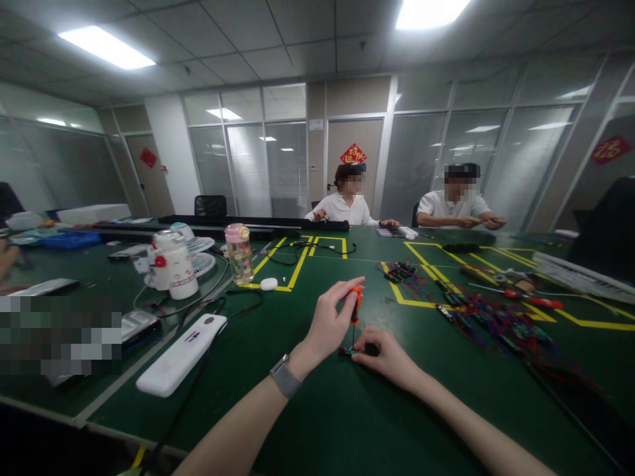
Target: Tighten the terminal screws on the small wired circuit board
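Left hand point(330, 320) pinches orange screwdriver point(356, 305) upright, tip down on small part point(358, 350) near table point(317, 423) centre. Right hand point(384, 354) closed, pinning part flat. Best practice: keep shaft vertical, press lightly, hold part steady. Wire bundle point(496, 320) lies toward right edge.

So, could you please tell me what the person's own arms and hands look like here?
Both forearms are bare, with no sleeves in view. The left hand has a grey-banded watch at its wrist; the right hand shows no glove, and no jewellery is visible.
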The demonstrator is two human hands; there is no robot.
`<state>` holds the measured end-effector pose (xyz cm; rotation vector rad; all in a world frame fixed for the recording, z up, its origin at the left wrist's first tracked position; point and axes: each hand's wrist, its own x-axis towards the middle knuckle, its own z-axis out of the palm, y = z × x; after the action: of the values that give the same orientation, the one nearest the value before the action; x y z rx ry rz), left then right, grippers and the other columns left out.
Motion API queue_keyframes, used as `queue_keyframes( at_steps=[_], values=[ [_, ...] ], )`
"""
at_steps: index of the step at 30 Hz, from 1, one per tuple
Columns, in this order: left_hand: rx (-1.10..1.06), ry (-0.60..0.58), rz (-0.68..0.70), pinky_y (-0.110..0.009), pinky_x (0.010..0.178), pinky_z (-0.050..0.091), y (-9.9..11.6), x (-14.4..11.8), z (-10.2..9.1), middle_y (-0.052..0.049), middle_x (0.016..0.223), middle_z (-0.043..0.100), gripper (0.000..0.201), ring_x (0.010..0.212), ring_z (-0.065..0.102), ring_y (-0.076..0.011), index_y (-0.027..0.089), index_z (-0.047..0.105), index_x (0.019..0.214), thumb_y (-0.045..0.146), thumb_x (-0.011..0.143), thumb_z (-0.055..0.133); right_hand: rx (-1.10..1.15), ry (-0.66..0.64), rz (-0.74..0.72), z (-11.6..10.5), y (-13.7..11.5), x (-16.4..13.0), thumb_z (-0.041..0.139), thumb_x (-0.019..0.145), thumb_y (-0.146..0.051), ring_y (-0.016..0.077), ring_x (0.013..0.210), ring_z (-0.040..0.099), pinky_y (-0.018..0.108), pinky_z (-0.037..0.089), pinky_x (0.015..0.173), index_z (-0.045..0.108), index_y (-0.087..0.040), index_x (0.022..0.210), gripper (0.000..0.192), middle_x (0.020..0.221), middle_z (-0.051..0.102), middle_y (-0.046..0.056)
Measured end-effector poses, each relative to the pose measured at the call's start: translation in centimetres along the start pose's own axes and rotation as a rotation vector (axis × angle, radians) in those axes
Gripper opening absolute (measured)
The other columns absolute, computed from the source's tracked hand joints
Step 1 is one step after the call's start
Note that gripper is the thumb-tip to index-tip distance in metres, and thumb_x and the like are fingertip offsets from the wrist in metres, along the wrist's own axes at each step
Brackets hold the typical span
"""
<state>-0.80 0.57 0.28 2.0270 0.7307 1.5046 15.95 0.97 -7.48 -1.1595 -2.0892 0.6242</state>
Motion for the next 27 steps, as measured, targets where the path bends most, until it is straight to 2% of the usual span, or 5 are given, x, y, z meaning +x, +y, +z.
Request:
queue_keyframes(
  at_steps=[4,9,14,19,27],
  values=[
    [0.046,0.03,-0.002,-0.028,0.079,0.051,0.19,-0.07,-0.04,-0.005,0.097,0.062,0.024,0.086,0.061,-0.0156,0.021,0.067,0.111,0.025,0.091,0.055,-0.024,-0.008,0.013,-0.02,-0.11,0.04,0.074,0.071,-0.019,0.0191,0.077,0.058,0.03,0.044,0.071,0.07,-0.017,0.072,0.004,0.076,0.064,0.003],
    [0.019,-0.001,0.018,-0.03,0.086,0.048,0.39,-0.08,-0.06,-0.006,0.106,0.064,0.033,0.096,0.06,-0.0161,0.022,0.061,0.123,0.021,0.097,0.041,-0.024,-0.007,-0.005,0.07,0.0,0.11,0.074,0.072,-0.02,0.0193,0.076,0.058,0.03,0.044,0.071,0.07,-0.017,0.073,0.005,0.074,0.064,0.003],
    [0.073,0.056,0.021,-0.028,0.079,0.05,0.28,-0.16,0.15,-0.005,0.097,0.061,0.024,0.087,0.06,-0.0159,0.021,0.068,0.111,0.024,0.091,0.055,-0.019,0.006,-0.018,0.17,0.2,0.08,0.074,0.071,-0.02,0.0194,0.075,0.059,0.03,0.045,0.07,0.07,-0.018,0.073,0.004,0.075,0.064,0.003],
    [0.037,0.025,0.022,-0.031,0.086,0.049,0.23,-0.16,0.17,-0.007,0.109,0.063,0.032,0.098,0.06,-0.0171,0.022,0.061,0.122,0.021,0.097,0.041,-0.024,0.009,-0.034,0.2,0.34,0.06,0.072,0.072,-0.021,0.0192,0.076,0.059,0.031,0.046,0.072,0.069,-0.019,0.073,0.004,0.074,0.063,0.002],
    [0.083,0.044,0.01,-0.029,0.082,0.05,0.28,-0.12,0.12,-0.005,0.098,0.061,0.024,0.089,0.06,-0.016,0.021,0.068,0.11,0.025,0.093,0.052,-0.045,0.012,-0.041,0.24,0.31,-0.01,0.072,0.071,-0.018,0.0191,0.076,0.058,0.031,0.044,0.071,0.067,-0.017,0.072,0.006,0.076,0.063,0.003]
  ],
)
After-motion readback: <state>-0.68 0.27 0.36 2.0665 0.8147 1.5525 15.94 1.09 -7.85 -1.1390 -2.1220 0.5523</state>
